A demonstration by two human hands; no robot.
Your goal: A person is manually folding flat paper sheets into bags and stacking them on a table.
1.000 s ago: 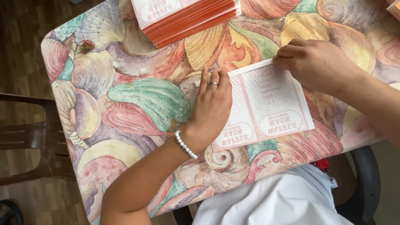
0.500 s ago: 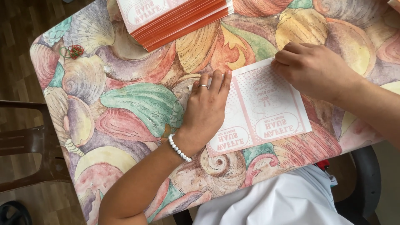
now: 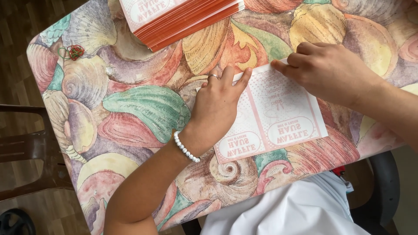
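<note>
A flat white paper sheet with red print (image 3: 278, 119) lies on the shell-patterned table (image 3: 139, 113) near its front edge. My left hand (image 3: 217, 104), with a ring and a white bead bracelet, presses flat on the sheet's left part, fingers spread toward its far edge. My right hand (image 3: 326, 69) rests on the sheet's far right corner, fingertips pinching or pressing the top edge. A thick stack of similar sheets with orange edges (image 3: 178, 15) sits at the far side of the table.
A few rubber bands (image 3: 72, 52) lie near the table's far left corner. A brown chair (image 3: 26, 152) stands to the left of the table. My white clothing (image 3: 296, 209) shows below the table edge.
The view has shifted slightly. My right hand has slid left along the sheet's far edge. My left hand stays pressed on the sheet.
</note>
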